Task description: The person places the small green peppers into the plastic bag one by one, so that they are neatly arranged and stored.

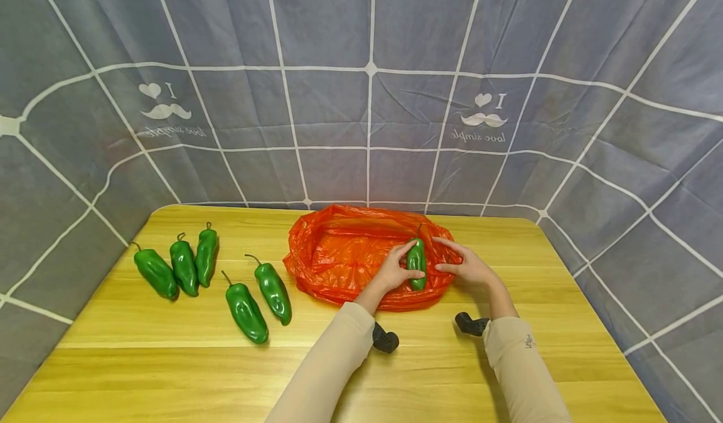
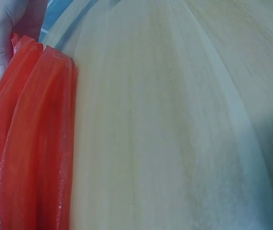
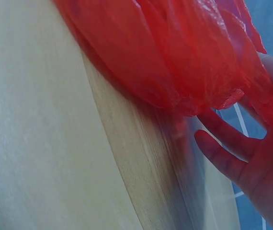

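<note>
My left hand (image 1: 391, 273) curls round a green pepper (image 1: 417, 263), thumb and fingers wrapped about its lower half, just right of the middle of the head view. The pepper stands nearly upright, stem pointing up the frame, over the near right rim of the orange plastic bag (image 1: 344, 253). My right hand (image 1: 466, 265) lies just to the right of the pepper with its fingers fairly straight and spread, fingertips at the bag's right edge; in the right wrist view the bag (image 3: 175, 52) bunches over those fingers (image 3: 222, 143). The bag sits crumpled and open on the wooden table (image 1: 169, 360), in the centre of the picture. Well apart, at the left of the frame, five more peppers (image 1: 209, 278) lie on the table: three close together, two nearer the bag.
</note>
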Demonstrator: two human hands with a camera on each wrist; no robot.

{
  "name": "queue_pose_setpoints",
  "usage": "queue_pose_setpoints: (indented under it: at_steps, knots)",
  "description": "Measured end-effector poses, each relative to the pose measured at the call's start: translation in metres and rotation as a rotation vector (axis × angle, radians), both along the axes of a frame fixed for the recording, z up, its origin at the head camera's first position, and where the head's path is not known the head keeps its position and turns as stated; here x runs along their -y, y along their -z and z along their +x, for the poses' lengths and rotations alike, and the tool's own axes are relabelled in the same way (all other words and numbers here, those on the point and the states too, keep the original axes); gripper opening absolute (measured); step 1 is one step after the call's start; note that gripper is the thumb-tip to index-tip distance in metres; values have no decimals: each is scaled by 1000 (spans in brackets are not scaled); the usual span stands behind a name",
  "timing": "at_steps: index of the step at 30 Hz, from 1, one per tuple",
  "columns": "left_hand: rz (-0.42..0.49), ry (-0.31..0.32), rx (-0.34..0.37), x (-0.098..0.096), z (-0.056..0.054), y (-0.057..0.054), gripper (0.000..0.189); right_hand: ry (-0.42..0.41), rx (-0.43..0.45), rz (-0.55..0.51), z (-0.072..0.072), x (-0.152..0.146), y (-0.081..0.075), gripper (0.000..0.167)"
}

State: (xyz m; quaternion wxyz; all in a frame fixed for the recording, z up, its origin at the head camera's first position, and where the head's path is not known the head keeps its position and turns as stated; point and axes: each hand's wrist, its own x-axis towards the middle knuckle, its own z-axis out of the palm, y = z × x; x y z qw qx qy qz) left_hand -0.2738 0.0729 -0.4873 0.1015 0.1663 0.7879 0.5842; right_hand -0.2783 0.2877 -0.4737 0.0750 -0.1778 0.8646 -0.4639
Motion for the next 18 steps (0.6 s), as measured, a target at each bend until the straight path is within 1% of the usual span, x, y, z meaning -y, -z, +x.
queue_pose_setpoints:
  at_steps: [4,11,18]
  knots:
    - [-22,-20,13,0,1,-1,75,0,-2,1,0,0,0,62]
    - [-54,-45,-15,0,1,-2,73,5,9,-3,0,0,-3,62]
    - [-82,-50,-12,1,1,-2,72,5,8,2,0,1,-4,62]
